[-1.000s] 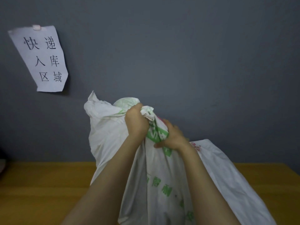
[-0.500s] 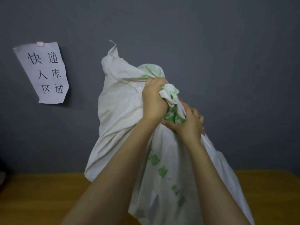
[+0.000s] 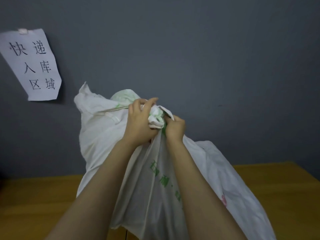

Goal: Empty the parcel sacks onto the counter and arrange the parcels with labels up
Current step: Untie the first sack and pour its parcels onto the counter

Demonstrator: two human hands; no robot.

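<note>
A large white parcel sack with green printing stands bulging on the wooden counter, its cloth draped down toward me. The bunched end of the sack is gripped by my left hand, whose fingers are curled over the wad of cloth. Right beside it, my right hand grips the same bunch from the right. Both forearms reach up from the bottom of the view. No parcels show; the sack hides whatever is in it.
A grey wall rises directly behind the counter. A white paper sign with black handwritten characters is taped to the wall at the upper left. Bare counter shows left and right of the sack.
The sack's top and both hands rose half a second ago and have dropped back lower now. My left fingers have shifted on the bunched cloth.
</note>
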